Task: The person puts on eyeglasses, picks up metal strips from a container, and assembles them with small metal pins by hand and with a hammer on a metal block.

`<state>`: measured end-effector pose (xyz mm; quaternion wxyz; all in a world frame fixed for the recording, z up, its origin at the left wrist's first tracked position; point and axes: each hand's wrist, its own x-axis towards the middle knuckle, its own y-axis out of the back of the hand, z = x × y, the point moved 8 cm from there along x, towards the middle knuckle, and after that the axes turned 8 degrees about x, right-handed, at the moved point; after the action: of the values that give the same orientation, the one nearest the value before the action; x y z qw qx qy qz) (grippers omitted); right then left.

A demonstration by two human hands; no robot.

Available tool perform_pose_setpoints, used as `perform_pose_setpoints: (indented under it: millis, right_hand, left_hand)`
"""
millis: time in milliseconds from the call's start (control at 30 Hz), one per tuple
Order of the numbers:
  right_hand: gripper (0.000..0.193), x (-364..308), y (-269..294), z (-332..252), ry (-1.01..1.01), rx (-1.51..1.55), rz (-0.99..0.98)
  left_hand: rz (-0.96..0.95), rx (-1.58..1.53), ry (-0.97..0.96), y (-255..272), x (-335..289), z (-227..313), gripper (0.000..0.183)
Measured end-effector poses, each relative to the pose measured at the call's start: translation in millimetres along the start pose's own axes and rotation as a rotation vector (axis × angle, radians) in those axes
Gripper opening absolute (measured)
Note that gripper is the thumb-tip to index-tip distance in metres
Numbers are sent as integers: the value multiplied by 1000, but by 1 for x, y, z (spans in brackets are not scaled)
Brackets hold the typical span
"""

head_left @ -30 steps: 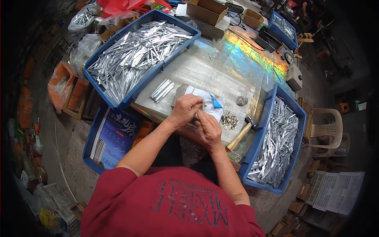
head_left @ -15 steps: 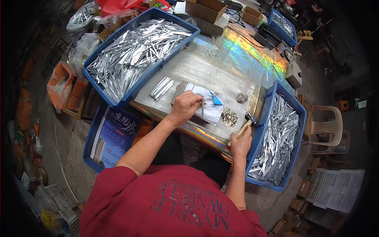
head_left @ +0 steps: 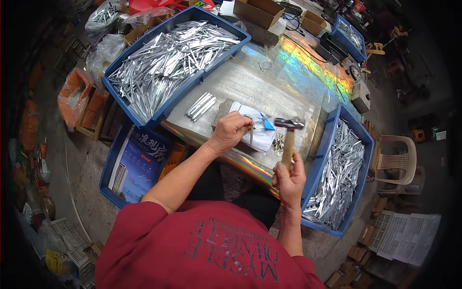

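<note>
My left hand (head_left: 229,133) is closed in a pinch around a slim metal piece (head_left: 251,134), which stands over white paper (head_left: 262,139). Under the paper lies a grey block (head_left: 223,109), with a blue scrap (head_left: 266,121) on top. My right hand (head_left: 291,182) grips a hammer (head_left: 288,148) by its wooden handle. The hammer's dark head is raised to the right of the paper. Behind the handle, a pile of small metal bits (head_left: 278,141) is partly hidden. Several silver strips (head_left: 200,106) lie side by side left of the block.
A blue bin (head_left: 109,83) heaped with silver strips stands at the left of the metal-topped table (head_left: 240,75). Another full blue bin (head_left: 368,161) is at the right. Cardboard boxes (head_left: 258,13) and a black cable sit at the back. A plastic chair (head_left: 408,159) stands beyond the right bin.
My right hand has lifted the hammer from low beside the right bin, its head now up and left over the small metal bits. My left hand keeps its pinch at the paper.
</note>
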<state>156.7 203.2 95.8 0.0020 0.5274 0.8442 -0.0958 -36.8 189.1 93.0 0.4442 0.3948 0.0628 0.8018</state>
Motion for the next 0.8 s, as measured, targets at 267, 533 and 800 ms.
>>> perform_pose_setpoints:
  millis: [267, 533, 800]
  right_hand:
    - [45, -4, -42, -76, 358, -678, -126]
    - [44, 6, -44, -45, 353, -866, -195]
    - [49, -19, -42, -125, 587, -651, 20]
  left_hand:
    - [14, -2, -30, 0, -2, -1, 12]
    - [29, 18, -36, -2, -1, 7, 9]
    - [31, 12, -1, 2, -2, -1, 11]
